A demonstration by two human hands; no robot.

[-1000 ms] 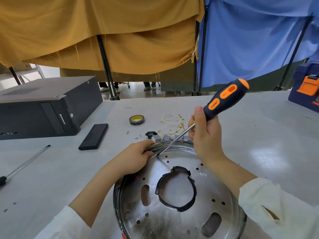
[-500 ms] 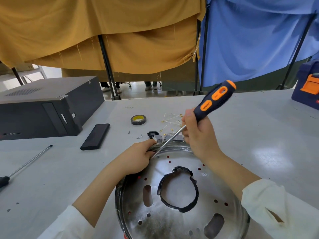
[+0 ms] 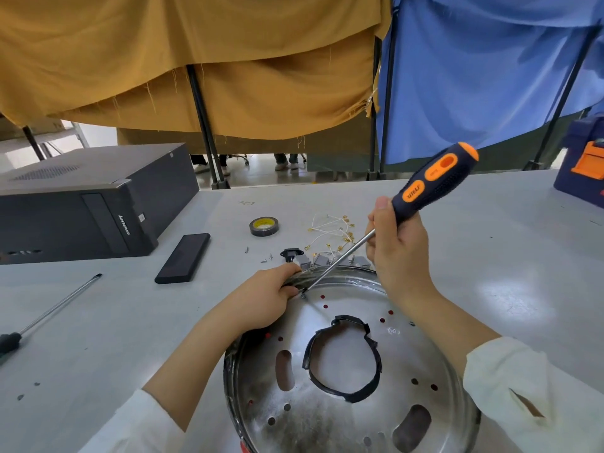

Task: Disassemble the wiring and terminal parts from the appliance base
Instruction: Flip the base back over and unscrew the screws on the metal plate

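The base (image 3: 343, 371), a shiny perforated metal dish, lies on the table (image 3: 490, 256) right under the camera; everything else is placed from it. It looks stiff, light and slick, so it would probably slide or spin under a driver unless its rim is gripped.

At its far left rim the left hand (image 3: 261, 302) does that, fingers curled over the edge. Just right of those fingers the screwdriver (image 3: 385, 223) tip sits on a small screw (image 3: 304, 296) inside the rim. Beyond the far rim lie loose wires (image 3: 330, 232) with brass terminals, limp and easily snagged, best lifted by the terminals. Over the far right rim the right hand (image 3: 397, 246) wraps the handle's lower end and the shaft.

Since a second ago the tip has moved slightly left to meet the screw, and the handle leans further right.
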